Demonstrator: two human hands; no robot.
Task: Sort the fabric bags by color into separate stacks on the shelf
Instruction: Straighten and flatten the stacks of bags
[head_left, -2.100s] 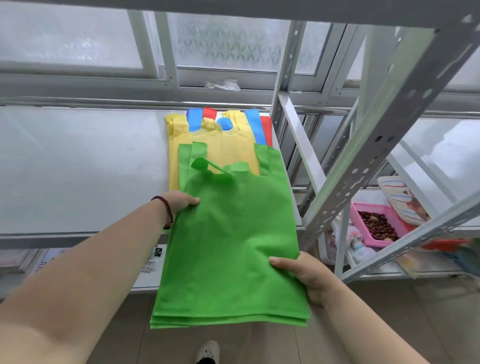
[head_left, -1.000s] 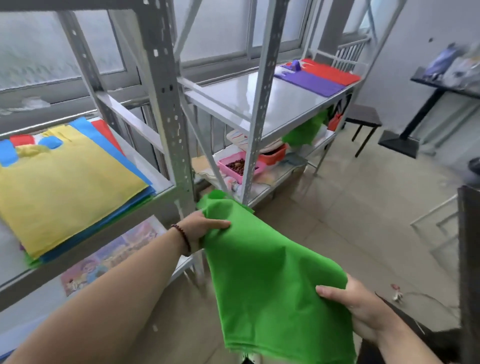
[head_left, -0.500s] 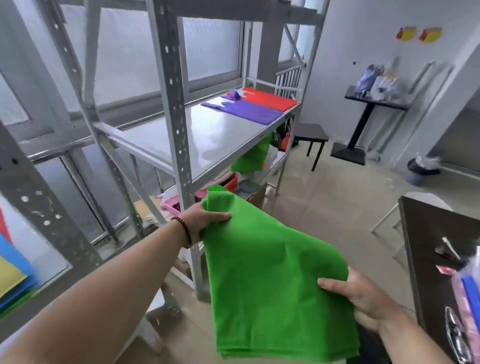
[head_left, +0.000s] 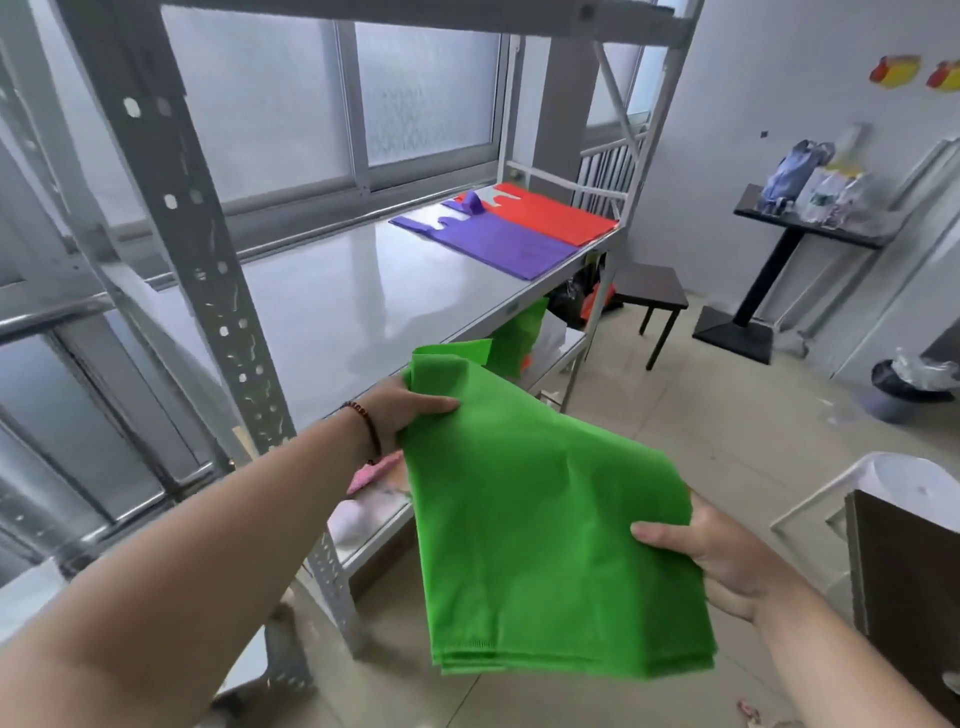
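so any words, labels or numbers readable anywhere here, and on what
None can be read.
green bags, held by the left hand and right hand: plain, no print.
purple bags and red bags on the shelf: plain, no print.
Packages on the black side table: any print is too small and blurred to read.
Yellow and red wall decorations: no lettering can be made out.

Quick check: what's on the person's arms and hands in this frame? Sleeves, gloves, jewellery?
Both forearms are bare, with no sleeves in view and no gloves. The left hand has a dark red beaded bracelet around its wrist. The right hand shows no bracelet or watch, and no rings are visible on the fingers.
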